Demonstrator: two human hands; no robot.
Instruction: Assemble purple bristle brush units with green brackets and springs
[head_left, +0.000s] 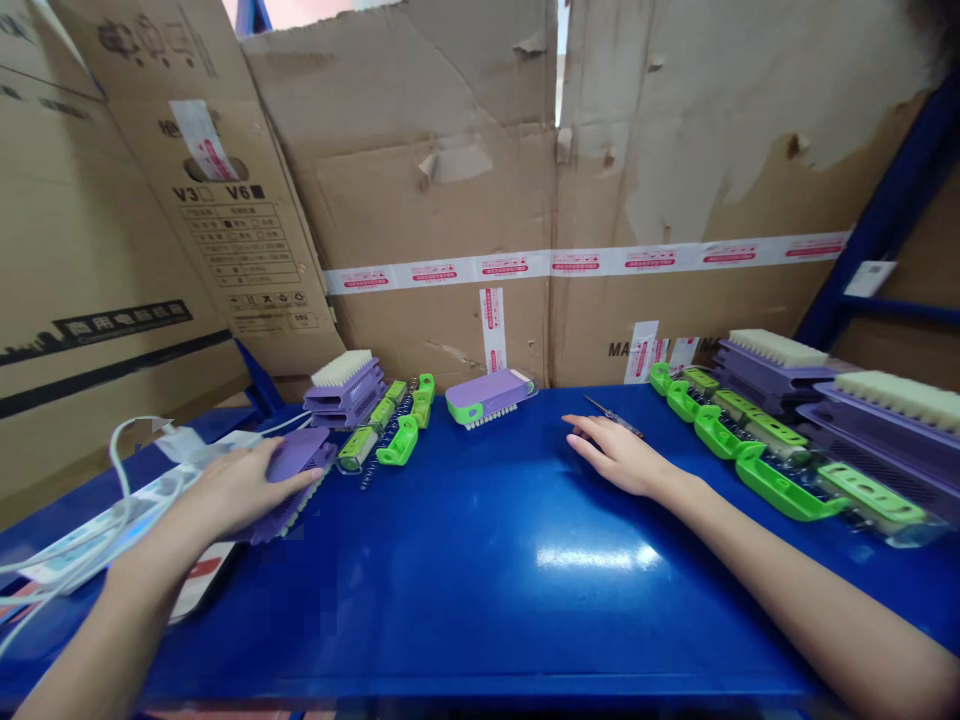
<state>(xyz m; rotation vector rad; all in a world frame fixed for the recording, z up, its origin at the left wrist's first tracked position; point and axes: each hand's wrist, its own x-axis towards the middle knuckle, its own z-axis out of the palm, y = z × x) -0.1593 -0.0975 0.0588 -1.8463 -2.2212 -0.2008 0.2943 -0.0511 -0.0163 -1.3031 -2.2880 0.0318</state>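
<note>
My left hand grips a purple brush part with pale bristles facing down, at the left of the blue table. The thumb lies along its near side and the other fingers are partly hidden. My right hand is open, fingers stretched out low over the table and holding nothing. Just behind it lies a thin pointed metal tool, partly covered by the hand. Between the hands, further back, a purple brush with a green end rests bristles down.
Stacked purple brush parts stand at back left, beside green pieces and springs. More green pieces and purple stacks line the right. A power strip with white cables and a phone lie left. Cardboard walls the back.
</note>
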